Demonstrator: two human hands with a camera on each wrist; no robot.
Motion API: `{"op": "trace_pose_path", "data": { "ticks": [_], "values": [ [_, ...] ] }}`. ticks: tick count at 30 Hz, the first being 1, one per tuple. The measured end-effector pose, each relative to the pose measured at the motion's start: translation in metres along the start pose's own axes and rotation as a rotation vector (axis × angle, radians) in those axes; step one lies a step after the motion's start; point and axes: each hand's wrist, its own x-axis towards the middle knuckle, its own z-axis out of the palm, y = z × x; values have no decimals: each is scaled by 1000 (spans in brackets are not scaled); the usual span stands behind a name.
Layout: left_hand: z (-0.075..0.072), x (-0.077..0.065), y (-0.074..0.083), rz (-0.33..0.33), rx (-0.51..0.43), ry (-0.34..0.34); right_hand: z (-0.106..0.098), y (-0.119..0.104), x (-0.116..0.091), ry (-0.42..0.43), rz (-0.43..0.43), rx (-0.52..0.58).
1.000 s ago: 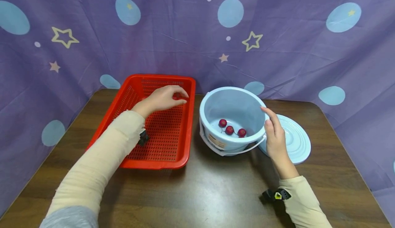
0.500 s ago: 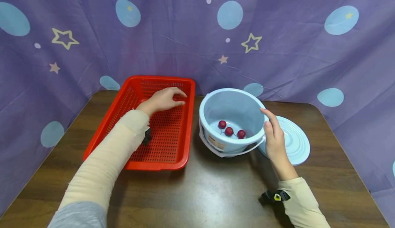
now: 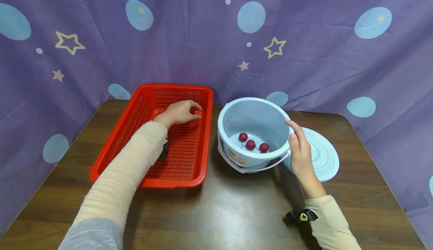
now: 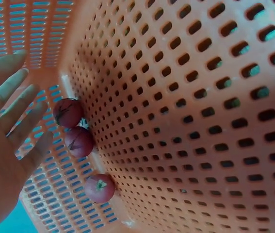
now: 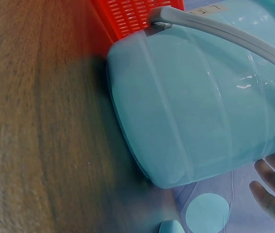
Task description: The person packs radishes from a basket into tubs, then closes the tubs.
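Note:
My left hand (image 3: 182,112) is down inside the red plastic basket (image 3: 203,156), its fingers loosely bent and nothing between them. Along the basket's side, the left wrist view has three round red radishes (image 4: 80,141) just off the fingertips of that hand (image 4: 11,107). To the right stands a light blue bucket (image 3: 221,124) with several radishes (image 3: 250,144) on its bottom. My right hand (image 3: 300,148) rests at the bucket's right rim, thumb and index finger against it. In the right wrist view its fingers (image 5: 273,179) lie fairly straight by the outer wall.
The bucket's handle (image 3: 241,169) hangs down at its front. A round blue lid (image 3: 324,154) lies on the wooden table (image 3: 216,212), partly behind the right hand. A purple patterned curtain (image 3: 203,35) hangs close behind the basket and bucket.
My left hand has moved slightly towards me and lower in the basket, and its forearm has shifted right. The right hand and the bucket have stayed put.

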Motion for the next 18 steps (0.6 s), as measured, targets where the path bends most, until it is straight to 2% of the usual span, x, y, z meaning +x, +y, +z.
{"op": "trace_pose_path", "data": {
  "ticks": [8, 18],
  "values": [
    [6, 3, -2, -62, 10, -28, 0, 1, 0, 3, -5, 0],
    [8, 8, -4, -58, 0, -20, 1, 1, 0, 10, -20, 11]
  ]
}}
